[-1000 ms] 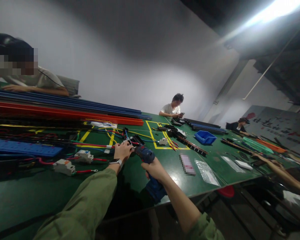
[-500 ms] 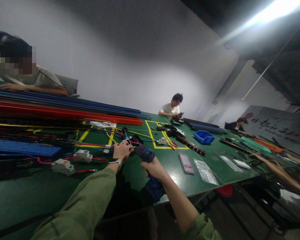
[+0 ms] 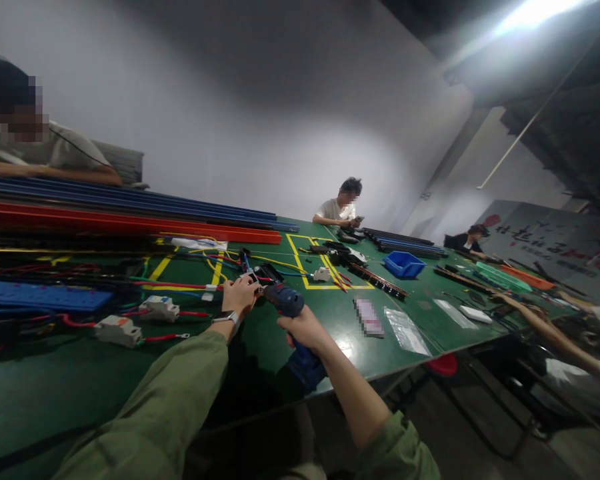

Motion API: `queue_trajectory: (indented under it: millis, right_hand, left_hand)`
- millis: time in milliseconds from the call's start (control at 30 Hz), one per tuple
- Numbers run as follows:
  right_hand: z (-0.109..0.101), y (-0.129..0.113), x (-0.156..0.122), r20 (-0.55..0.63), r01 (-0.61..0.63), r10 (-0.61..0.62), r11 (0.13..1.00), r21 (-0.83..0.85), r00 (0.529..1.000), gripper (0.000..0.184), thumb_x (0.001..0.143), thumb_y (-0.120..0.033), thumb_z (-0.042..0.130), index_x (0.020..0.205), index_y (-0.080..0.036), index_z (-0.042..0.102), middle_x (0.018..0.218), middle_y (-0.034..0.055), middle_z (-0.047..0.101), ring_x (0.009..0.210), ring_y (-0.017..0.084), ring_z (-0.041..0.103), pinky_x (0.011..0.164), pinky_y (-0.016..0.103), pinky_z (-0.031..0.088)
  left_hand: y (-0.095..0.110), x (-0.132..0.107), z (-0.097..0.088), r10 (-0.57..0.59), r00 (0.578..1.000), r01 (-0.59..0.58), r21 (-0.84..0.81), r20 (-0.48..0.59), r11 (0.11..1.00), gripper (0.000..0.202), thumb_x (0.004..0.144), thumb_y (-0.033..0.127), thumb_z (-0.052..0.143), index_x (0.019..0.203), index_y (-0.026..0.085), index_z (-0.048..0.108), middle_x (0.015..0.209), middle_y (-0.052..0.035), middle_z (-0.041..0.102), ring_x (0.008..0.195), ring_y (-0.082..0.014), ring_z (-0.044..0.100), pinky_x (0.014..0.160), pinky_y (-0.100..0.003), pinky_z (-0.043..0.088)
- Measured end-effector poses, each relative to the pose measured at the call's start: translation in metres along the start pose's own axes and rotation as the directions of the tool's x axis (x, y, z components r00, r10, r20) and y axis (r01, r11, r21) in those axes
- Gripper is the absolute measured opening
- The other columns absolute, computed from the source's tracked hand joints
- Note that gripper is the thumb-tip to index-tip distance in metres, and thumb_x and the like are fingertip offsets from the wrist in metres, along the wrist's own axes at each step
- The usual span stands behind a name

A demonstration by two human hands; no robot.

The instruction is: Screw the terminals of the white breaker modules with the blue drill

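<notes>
My right hand (image 3: 304,329) is wrapped round the grip of a blue cordless drill (image 3: 291,303), whose nose points left at a small white breaker part (image 3: 253,276). My left hand (image 3: 239,295), with a watch on the wrist, is closed on that part and steadies it on the green table (image 3: 55,393). Red and blue wires run from the part to the left. Both my sleeves are olive green.
Two white circuit breakers (image 3: 117,329) with red wires lie left. Long red and blue rails (image 3: 130,223) cross the back. A blue bin (image 3: 403,264), plastic bags (image 3: 406,331) and yellow tape lines are to the right. Other people sit around the table; someone's forearm (image 3: 550,337) reaches in from the right.
The view has shifted slightly, so everything sits a little lower-left in frame. Both hands keep the same hold on the drill and the part.
</notes>
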State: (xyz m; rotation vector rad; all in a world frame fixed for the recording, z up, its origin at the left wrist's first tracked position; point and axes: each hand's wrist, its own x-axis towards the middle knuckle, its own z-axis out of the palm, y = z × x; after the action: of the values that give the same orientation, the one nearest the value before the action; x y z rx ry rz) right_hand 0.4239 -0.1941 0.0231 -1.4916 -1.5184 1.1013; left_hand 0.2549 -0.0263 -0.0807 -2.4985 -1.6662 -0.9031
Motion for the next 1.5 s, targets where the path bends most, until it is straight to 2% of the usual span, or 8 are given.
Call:
queue_trajectory:
  millis: [500, 700, 1500]
  right_hand:
    - [-0.0014, 0.0029, 0.0025, 0.006, 0.015, -0.015, 1.0, -0.017, 1.0, 0.005, 0.077, -0.017, 0.059, 0.081, -0.018, 0.056, 0.046, -0.0069, 0.048, 0.038, 0.01, 0.049, 0.038, 0.017, 0.035]
    - [-0.0028, -0.0011, -0.0004, -0.018, -0.027, 0.028, 0.999, 0.034, 0.999, 0.008, 0.076, -0.017, 0.06, 0.083, -0.018, 0.056, 0.046, -0.0075, 0.047, 0.038, 0.01, 0.048, 0.038, 0.018, 0.034]
    - [-0.0044, -0.0034, -0.0026, -0.034, -0.025, 0.027, 0.999, 0.039, 0.999, 0.009, 0.075, -0.019, 0.061, 0.079, -0.019, 0.053, 0.046, -0.0078, 0.045, 0.038, 0.009, 0.047, 0.039, 0.018, 0.034]
  left_hand:
    - [0.005, -0.0021, -0.0047, -0.015, 1.0, 0.015, 0.001, 0.005, 1.0, 0.027, 0.092, 0.042, 0.05, 0.106, 0.034, 0.072, 0.121, -0.0085, 0.063, 0.108, -0.0285, 0.052, 0.095, -0.048, 0.025]
    - [0.0052, -0.0027, -0.0041, -0.012, 1.0, 0.012, 0.006, -0.007, 1.0, 0.029, 0.094, 0.043, 0.048, 0.104, 0.033, 0.072, 0.118, -0.0089, 0.063, 0.106, -0.0285, 0.052, 0.094, -0.048, 0.026]
    - [0.0053, -0.0007, -0.0037, -0.029, 1.0, 0.029, -0.023, -0.007, 0.999, 0.026, 0.092, 0.046, 0.052, 0.103, 0.036, 0.073, 0.118, -0.0077, 0.065, 0.107, -0.0282, 0.052, 0.094, -0.048, 0.025]
